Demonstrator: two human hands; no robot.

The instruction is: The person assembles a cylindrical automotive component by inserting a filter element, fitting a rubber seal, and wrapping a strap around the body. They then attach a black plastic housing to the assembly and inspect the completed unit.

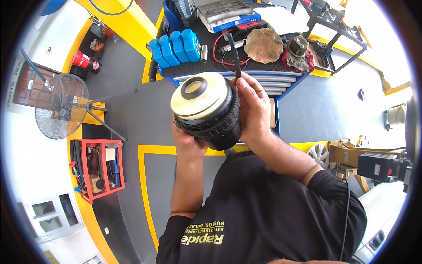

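Note:
My left hand (pixel 189 140) is closed around the lower side of a black cylindrical canister with a cream round top (pixel 200 102), which looks like a filter. In the middle of its top sits a dark ring around a pale centre. A black ribbed strap (pixel 220 125) wraps around the canister below the cream cap. A loose dark end of what seems to be this strap (pixel 236 55) sticks up past the rim. My right hand (pixel 254 105) pinches that end between thumb and fingers beside the canister. The left fingertips are hidden behind it. Both hands hold it tilted above the floor.
Ahead stands a tool cabinet (pixel 274 79) with several blue bottles (pixel 176 47), a metal socket (pixel 204 53), a crumpled brown disc (pixel 263 45) and a metal part on a red rag (pixel 299 46). To the left are a pedestal fan (pixel 61 105) and a red rack (pixel 99 169).

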